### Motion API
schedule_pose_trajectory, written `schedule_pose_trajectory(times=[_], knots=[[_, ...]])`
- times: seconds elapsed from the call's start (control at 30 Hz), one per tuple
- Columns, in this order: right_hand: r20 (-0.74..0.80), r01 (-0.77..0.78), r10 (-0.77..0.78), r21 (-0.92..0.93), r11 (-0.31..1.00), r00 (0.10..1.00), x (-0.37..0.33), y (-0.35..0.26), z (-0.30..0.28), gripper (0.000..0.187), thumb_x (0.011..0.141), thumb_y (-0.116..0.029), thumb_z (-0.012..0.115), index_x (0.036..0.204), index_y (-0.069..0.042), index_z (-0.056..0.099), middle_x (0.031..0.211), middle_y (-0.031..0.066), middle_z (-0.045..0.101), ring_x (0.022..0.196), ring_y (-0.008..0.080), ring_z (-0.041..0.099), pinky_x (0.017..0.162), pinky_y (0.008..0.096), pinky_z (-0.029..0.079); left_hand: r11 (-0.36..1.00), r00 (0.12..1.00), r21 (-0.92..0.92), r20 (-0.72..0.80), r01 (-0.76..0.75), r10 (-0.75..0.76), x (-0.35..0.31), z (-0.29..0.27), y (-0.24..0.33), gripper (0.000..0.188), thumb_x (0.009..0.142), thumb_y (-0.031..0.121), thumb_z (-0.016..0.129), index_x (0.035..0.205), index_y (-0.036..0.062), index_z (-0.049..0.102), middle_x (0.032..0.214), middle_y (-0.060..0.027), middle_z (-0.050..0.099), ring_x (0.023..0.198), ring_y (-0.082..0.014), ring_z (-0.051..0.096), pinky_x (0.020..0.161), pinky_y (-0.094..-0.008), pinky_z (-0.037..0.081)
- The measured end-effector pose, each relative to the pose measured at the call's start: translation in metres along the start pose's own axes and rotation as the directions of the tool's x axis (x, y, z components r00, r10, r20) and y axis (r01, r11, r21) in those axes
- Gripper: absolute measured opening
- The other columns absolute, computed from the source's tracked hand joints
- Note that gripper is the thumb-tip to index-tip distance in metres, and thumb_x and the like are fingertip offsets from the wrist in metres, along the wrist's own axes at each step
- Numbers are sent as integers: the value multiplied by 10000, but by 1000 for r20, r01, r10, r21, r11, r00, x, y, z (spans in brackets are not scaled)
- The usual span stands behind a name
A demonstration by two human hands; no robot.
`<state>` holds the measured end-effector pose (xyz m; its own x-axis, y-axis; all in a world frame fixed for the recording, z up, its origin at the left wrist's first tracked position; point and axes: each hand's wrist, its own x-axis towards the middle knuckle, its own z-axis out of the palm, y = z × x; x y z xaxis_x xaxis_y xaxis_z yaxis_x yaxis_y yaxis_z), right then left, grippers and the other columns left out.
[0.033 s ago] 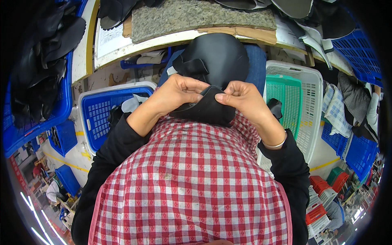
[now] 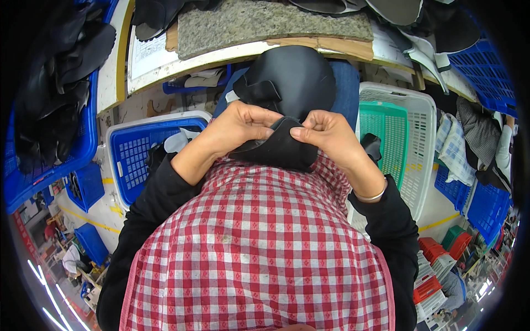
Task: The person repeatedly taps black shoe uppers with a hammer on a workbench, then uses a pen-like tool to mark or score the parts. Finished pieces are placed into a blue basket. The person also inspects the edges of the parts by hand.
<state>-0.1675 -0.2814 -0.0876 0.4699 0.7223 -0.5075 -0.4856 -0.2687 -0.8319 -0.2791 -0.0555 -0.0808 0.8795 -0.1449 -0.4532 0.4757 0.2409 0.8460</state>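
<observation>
A black leather piece (image 2: 279, 151), likely part of a shoe upper, rests over my lap against the checked apron. My left hand (image 2: 243, 127) pinches its edge between thumb and fingers. Close by on the right, my right hand (image 2: 326, 132) grips the same edge, thumb on the outer face and the index finger curled behind. Between the two pinches the edge rises to a peak, with a dark lining just showing. Beyond my fingers, a larger smooth black leather part (image 2: 295, 74) covers my knees; a black strap-like flap (image 2: 258, 91) curls up at its left.
A stone slab (image 2: 270, 27) lies on the bench ahead, with black leather parts (image 2: 160, 14) around it. A blue crate (image 2: 130, 157) stands at my left, a green basket (image 2: 386, 132) inside a white one (image 2: 422, 127) at my right. A blue bin (image 2: 83, 143) holds black pieces.
</observation>
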Motion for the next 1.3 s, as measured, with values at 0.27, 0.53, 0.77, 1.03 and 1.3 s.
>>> schedule_pose_trajectory(times=[0.27, 0.53, 0.77, 1.03, 1.3], knots=[[-28, 182, -412, -868, 462, 911, -11, -13, 19, 246, 782, -150, 874, 804, -53, 648, 673, 51, 622, 659, 208, 622, 736, 371, 479, 996, 997, 90, -83, 0, 8, 12, 6, -12, 238, 911, 46, 760, 1133, -38, 747, 977, -51, 754, 841, -57, 672, 759, -186, 526], [244, 579, -735, -779, 240, 633, 33, -68, 29, 318, 764, -225, 851, 962, -83, 648, 875, 75, 705, 861, 301, 669, 757, 401, 495, 602, 887, 743, -24, -293, 461, -5, 0, 96, 189, 807, 81, 788, 955, -35, 763, 836, -63, 715, 702, -113, 655, 624, -270, 497], [-97, 449, -464, -142, 882, 881, 9, -24, 65, 220, 856, -63, 824, 820, -53, 607, 798, -17, 661, 771, 43, 596, 674, 230, 472, 697, 972, 690, 232, -194, 42, -26, -57, 133, 357, 941, 352, 762, 1085, 26, 776, 838, -17, 740, 707, -95, 654, 644, -270, 520], [94, 482, -496, -448, 753, 863, -62, -67, 29, 236, 824, -114, 852, 1002, -33, 719, 849, 13, 663, 764, 118, 558, 691, 282, 465, 896, 881, 312, 447, -315, 154, -4, -52, 132, 423, 985, 434, 679, 1120, 47, 783, 826, 33, 701, 599, -2, 488, 503, -164, 382], [-64, 470, -840, -805, 362, 538, -23, -92, 37, 195, 751, -102, 868, 899, -47, 753, 755, 74, 668, 679, 192, 620, 599, 306, 483, 913, 960, 369, 271, -171, 71, 0, -54, 174, 480, 1030, 418, 612, 1147, -30, 740, 891, -38, 747, 769, -23, 691, 617, -131, 512]])
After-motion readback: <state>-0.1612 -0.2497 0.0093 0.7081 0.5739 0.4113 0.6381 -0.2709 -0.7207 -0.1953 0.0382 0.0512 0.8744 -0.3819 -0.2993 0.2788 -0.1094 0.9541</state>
